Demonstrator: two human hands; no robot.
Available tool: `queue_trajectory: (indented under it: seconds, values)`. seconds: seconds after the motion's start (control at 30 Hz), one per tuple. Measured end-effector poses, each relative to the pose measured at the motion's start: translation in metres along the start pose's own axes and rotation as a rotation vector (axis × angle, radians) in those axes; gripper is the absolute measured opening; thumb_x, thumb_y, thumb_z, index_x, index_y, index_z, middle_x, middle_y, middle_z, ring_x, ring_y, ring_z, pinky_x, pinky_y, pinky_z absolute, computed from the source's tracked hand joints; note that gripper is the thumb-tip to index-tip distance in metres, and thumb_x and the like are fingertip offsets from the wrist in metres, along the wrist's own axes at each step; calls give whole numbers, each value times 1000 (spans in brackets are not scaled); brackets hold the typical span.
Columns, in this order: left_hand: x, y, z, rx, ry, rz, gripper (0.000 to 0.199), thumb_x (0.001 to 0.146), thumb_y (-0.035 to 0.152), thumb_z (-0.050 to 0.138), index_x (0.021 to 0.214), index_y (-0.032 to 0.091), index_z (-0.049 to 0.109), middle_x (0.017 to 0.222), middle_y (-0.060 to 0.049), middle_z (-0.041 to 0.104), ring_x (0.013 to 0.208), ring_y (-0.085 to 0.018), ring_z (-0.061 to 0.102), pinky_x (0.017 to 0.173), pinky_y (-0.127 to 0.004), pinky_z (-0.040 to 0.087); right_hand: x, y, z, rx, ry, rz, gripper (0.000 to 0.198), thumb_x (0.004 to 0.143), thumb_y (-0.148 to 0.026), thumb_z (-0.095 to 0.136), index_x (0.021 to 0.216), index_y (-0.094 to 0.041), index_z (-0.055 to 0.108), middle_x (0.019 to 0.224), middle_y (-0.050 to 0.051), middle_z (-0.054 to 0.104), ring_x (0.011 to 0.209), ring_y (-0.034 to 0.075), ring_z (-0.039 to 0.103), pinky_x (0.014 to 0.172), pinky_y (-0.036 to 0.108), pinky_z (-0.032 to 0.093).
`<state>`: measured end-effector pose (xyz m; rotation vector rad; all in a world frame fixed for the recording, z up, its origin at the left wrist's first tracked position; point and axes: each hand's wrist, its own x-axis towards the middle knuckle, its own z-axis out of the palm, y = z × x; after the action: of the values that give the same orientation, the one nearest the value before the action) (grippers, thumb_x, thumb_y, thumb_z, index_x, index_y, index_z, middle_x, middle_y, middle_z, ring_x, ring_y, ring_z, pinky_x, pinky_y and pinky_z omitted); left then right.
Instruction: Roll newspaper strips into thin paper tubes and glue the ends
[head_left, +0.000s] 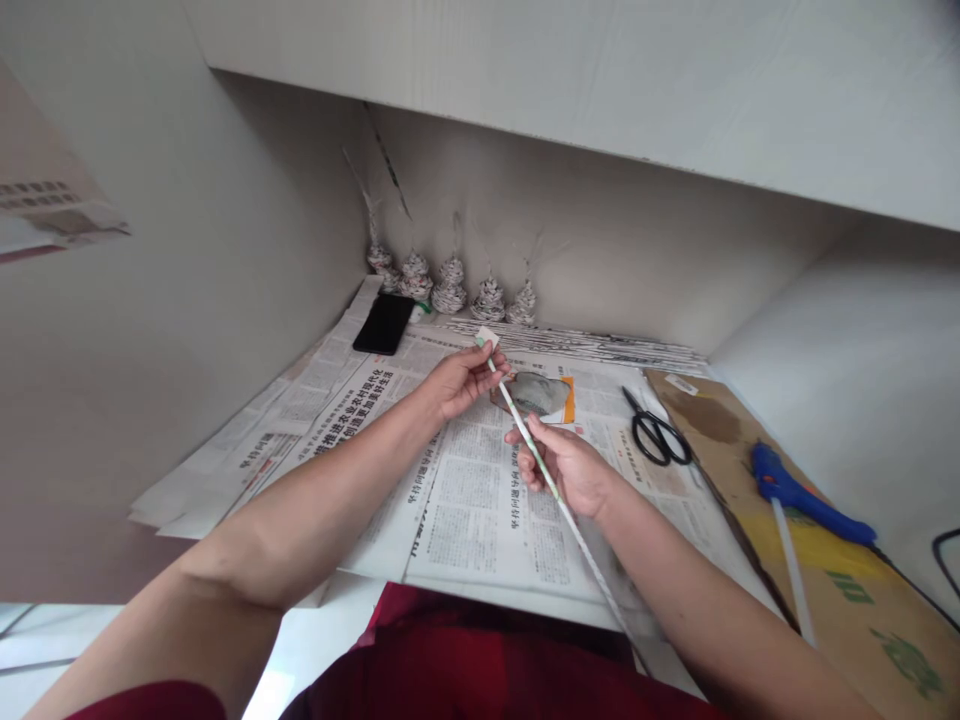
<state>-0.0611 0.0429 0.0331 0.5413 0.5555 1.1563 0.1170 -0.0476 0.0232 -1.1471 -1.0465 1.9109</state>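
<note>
A long, thin rolled paper stick (574, 527) runs from the middle of the table down toward my body, white with green marks. My left hand (472, 380) pinches its far end, where a small flap of paper (487, 338) sticks out unrolled. Lower along the stick, my right hand (561, 462) has thumb and fingers closed around it. Beneath my hands lie printed newspaper sheets (465, 500). Just beyond my right hand is a greyish round patch with an orange-edged piece (568, 398), partly hidden by my hands.
Black scissors (660, 440) lie to the right, beside a cardboard sheet (847, 570) bearing a blue glue gun (810, 495). A black phone (385, 323) rests at back left. Several woven paper gourd shapes (450, 287) and a bundle of paper sticks (585, 343) line the back wall.
</note>
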Motion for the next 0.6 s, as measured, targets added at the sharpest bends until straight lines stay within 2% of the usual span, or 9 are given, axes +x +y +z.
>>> queue_trajectory:
  seconds: [0.13,0.4,0.6]
  values:
    - [0,0,1,14,17,-11,12,88,12,53,82,8,62,69,-6,65,62,-13,68,53,-17,57,-2,2,0,0,1,-18,30,78,-43,68,85,-14,66,59,-2,54,48,7,51,42,18,36]
    - [-3,0,2,9,-9,-1,13,89,13,52,82,8,62,69,-5,65,63,-13,68,53,-16,56,1,3,1,30,26,1,26,72,-37,74,80,-14,66,62,-1,55,48,7,52,41,18,37]
    - [-2,1,1,13,7,7,12,88,13,54,81,8,62,67,-5,64,60,-12,66,52,-16,55,-6,5,7,-91,53,-7,32,80,-48,63,84,-16,63,64,-1,55,49,9,53,42,20,38]
